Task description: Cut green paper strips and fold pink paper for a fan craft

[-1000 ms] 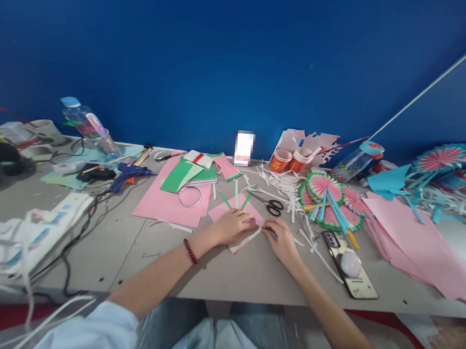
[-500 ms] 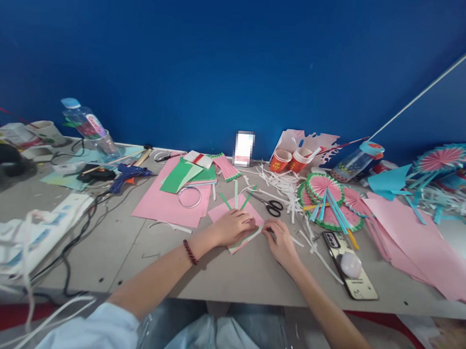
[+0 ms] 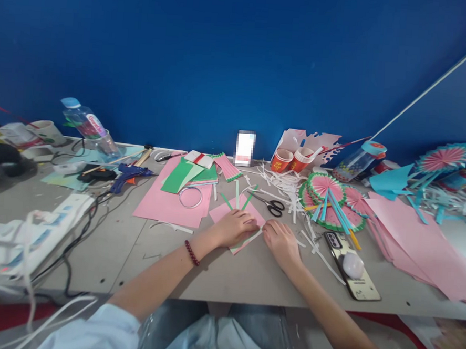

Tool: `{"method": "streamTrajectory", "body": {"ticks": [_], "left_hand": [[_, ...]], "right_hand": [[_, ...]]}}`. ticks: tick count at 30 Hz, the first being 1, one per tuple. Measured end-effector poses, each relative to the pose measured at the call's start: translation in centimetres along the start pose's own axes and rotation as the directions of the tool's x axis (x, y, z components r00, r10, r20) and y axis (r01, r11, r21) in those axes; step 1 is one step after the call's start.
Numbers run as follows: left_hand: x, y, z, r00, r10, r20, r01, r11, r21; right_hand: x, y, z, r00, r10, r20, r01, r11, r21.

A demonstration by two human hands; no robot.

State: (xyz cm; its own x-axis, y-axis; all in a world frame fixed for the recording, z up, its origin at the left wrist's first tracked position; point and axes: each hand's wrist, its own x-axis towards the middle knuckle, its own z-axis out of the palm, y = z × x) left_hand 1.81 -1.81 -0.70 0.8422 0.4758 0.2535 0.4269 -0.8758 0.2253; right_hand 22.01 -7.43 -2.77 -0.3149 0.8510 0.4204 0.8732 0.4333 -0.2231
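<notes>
A pink paper square (image 3: 219, 211) lies on the grey table, with green strips (image 3: 249, 198) and a pale strip (image 3: 237, 194) reaching past its far edges. My left hand (image 3: 235, 227) rests over the middle of the square, fingers bent to the right; what lies under them is hidden. At the square's right corner is my right hand (image 3: 280, 240), its fingers drawn together at the end of a pale strip along the lower right edge. Black-handled scissors (image 3: 275, 208) lie just beyond my right hand.
Pink and green sheets (image 3: 177, 175) and a metal ring lie left. White paper scraps (image 3: 282, 184), red cups (image 3: 281, 160) and paper fans (image 3: 326, 193) stand or lie right, near a phone (image 3: 358, 279). A blue glue gun (image 3: 128, 176) and power strip (image 3: 42, 236) are far left.
My right hand has turned slightly, with its back more toward the camera and its fingers flatter at the paper's corner. My left hand stays on the paper.
</notes>
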Motion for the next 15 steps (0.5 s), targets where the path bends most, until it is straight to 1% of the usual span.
{"method": "streamTrajectory", "body": {"ticks": [3, 6, 9, 12, 15], "left_hand": [[0.02, -0.02, 0.08, 1.0, -0.002, -0.007, 0.002, 1.0, 0.004], [0.06, 0.03, 0.07, 1.0, -0.004, -0.011, 0.004, 1.0, 0.007], [0.08, 0.11, -0.06, 1.0, -0.001, -0.016, 0.001, 1.0, 0.006], [0.05, 0.11, -0.14, 1.0, -0.001, -0.016, 0.001, 1.0, 0.01], [0.0, 0.03, -0.02, 1.0, -0.001, -0.019, 0.001, 1.0, 0.011]], "right_hand": [[0.24, 0.04, 0.06, 1.0, -0.004, 0.022, 0.004, 1.0, -0.029], [0.25, 0.23, 0.03, 0.999, 0.012, 0.039, -0.012, 1.0, 0.001], [0.05, 0.47, -0.16, 0.999, 0.033, 0.029, -0.036, 0.991, 0.132], [-0.07, 0.76, -0.3, 0.996, 0.093, -0.001, -0.089, 0.954, 0.288], [0.01, 0.94, -0.23, 0.993, 0.119, -0.007, -0.11, 0.939, 0.325]]}}
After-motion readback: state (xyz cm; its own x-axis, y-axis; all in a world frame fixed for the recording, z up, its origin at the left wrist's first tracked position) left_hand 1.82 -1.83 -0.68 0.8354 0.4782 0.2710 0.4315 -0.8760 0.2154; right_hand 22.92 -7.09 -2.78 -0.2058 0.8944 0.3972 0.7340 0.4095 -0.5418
